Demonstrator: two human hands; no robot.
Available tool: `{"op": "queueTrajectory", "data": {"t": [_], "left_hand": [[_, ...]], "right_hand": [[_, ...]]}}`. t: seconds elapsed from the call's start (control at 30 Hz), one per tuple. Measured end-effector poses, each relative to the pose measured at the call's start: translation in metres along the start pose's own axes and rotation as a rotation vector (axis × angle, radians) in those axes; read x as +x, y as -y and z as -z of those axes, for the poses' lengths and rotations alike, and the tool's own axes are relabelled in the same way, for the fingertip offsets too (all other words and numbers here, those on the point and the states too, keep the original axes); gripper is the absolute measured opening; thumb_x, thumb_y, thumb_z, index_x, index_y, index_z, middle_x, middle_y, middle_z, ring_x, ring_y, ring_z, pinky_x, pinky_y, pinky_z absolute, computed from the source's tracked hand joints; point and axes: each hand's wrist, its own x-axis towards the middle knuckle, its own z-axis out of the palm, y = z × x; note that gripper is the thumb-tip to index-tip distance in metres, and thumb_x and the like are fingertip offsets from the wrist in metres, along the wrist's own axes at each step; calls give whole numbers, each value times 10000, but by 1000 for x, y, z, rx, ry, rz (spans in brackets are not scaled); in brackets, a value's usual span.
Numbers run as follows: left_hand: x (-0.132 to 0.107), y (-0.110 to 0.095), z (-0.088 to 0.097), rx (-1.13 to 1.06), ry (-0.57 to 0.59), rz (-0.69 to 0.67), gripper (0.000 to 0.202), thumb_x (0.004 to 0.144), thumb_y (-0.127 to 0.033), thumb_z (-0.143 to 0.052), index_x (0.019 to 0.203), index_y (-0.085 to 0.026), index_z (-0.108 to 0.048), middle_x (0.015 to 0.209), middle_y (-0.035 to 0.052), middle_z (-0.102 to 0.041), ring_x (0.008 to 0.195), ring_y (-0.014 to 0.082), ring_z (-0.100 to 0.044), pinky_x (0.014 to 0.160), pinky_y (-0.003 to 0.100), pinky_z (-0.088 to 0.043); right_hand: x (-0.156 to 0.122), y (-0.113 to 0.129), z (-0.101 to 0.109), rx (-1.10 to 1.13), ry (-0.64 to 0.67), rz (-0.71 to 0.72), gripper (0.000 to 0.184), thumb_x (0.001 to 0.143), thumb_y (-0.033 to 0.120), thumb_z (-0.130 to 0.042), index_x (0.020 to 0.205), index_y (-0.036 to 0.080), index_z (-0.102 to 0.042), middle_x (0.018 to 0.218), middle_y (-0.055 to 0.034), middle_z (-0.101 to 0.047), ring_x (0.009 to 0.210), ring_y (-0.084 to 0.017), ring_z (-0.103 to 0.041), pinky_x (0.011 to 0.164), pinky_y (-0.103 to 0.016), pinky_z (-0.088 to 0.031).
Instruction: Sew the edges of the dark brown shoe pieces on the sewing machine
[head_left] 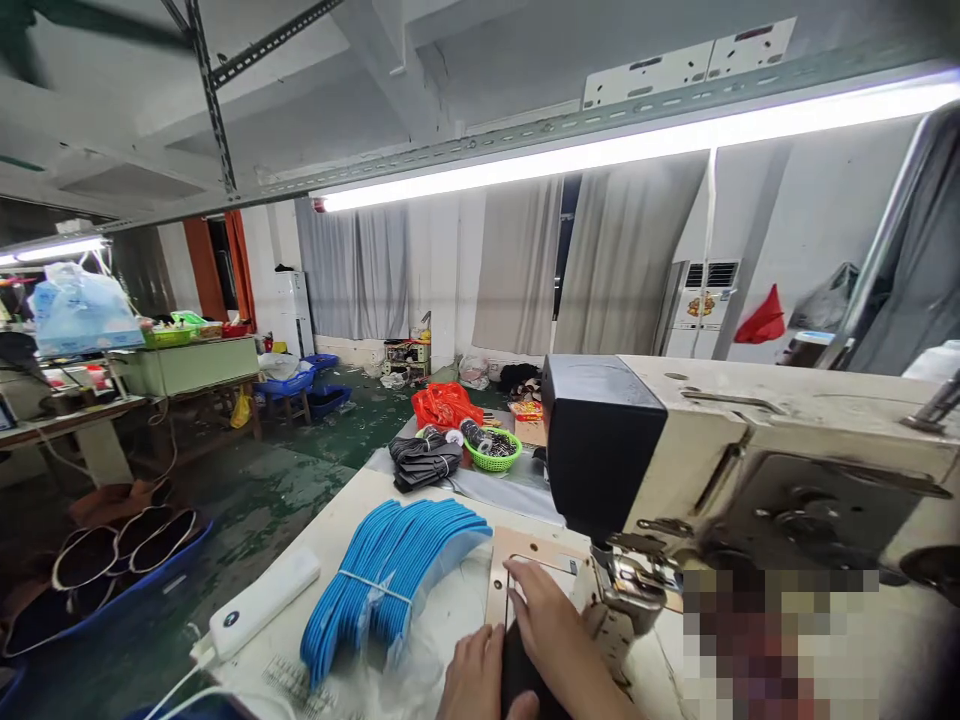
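Head camera caught both hands at the bottom edge, wrists cut off. The right hand (553,628) lay flat, fingers spread on a tan template (525,552), clasping nothing. The left hand (474,682) rested against a dark piece (516,668) lying between the two hands; whether it pinched that piece could not be told. Just right of the right hand stood the presser foot (630,592) of the sewing machine (750,440). Left of the left hand lay a banded blue stack (397,575). Pixelation hid the machine bed farther right.
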Motion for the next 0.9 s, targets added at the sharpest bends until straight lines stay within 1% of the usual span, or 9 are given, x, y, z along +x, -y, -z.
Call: {"op": "queueTrajectory", "data": {"t": [0.07, 0.17, 0.23, 0.3, 0.4, 0.53, 0.73, 0.83, 0.9], "left_hand": [[9, 2, 18, 102, -147, 57, 613, 833, -460, -423, 1375, -172, -424, 1465, 123, -379, 1346, 351, -295, 1108, 503, -239], [28, 19, 73, 320, -370, 208, 600, 830, -444, -444, 1379, -205, -413, 1510, 127, -287, 1384, 383, -172, 1100, 562, -149], [38, 36, 105, 403, -385, 368, 776, 733, -522, -555, 1407, -196, -353, 1518, 168, -243, 1375, 450, -118, 1056, 641, -112], [43, 53, 121, 423, -300, 463, 964, 608, -580, -642, 1429, -216, -292, 1532, 181, -187, 1360, 500, -81, 1007, 696, -105], [45, 70, 118, 428, -215, 480, 1024, 562, -611, -652, 1435, -247, -260, 1548, 170, -125, 1361, 508, -31, 983, 719, -90], [53, 72, 106, 428, -294, 467, 892, 679, -681, -500, 1429, -249, -282, 1544, 172, -143, 1368, 493, -31, 982, 719, -58], [70, 76, 101, 466, -360, 452, 840, 736, -656, -463, 1436, -238, -262, 1527, 176, -211, 1357, 513, -17, 962, 728, -62], [75, 85, 97, 474, -390, 458, 854, 707, -652, -509, 1428, -254, -286, 1520, 168, -241, 1355, 510, -45, 958, 723, -77], [79, 91, 97, 471, -410, 446, 870, 678, -656, -534, 1420, -262, -307, 1510, 161, -268, 1353, 505, -58, 955, 718, -100]], "right_hand": [[35, 6, -9, -49, 15, -84, 252, 802, 66, -507, 1012, 162, -608, 954, -112, -656, 898, -260, -648, 755, -339, -522], [70, 6, -26, -121, 44, -197, 165, 741, 70, -623, 887, 148, -616, 883, -134, -648, 861, -315, -641, 726, -382, -492], [82, 7, -35, -148, 66, -234, 188, 709, 66, -659, 869, 152, -612, 878, -136, -644, 858, -327, -631, 702, -379, -478], [88, 10, -41, -152, 80, -230, 235, 700, 40, -643, 904, 152, -610, 938, -145, -636, 901, -329, -613, 711, -370, -462], [94, 13, -45, -112, 128, -184, 233, 725, 10, -560, 901, 154, -613, 962, -146, -640, 905, -310, -608, 711, -350, -445], [93, 15, -40, 29, 267, -59, 262, 687, -29, -459, 725, 183, -607, 837, -76, -674, 806, -236, -644, 698, -298, -446], [67, 28, -13, 364, 532, 212, 213, 475, -10, -444, 497, 199, -480, 1239, -5, -628, 1142, -225, -568, 875, -265, -434], [59, 46, -3, 756, 613, 63, 160, 543, 63, -411, 507, 219, -405, 796, -35, -740, 871, -224, -697, 668, -259, -489], [59, 59, 6, 1046, 528, -150, 141, 612, 116, -405, 538, 232, -374, 469, 32, -595, 553, -190, -681, 492, -229, -450]]}}
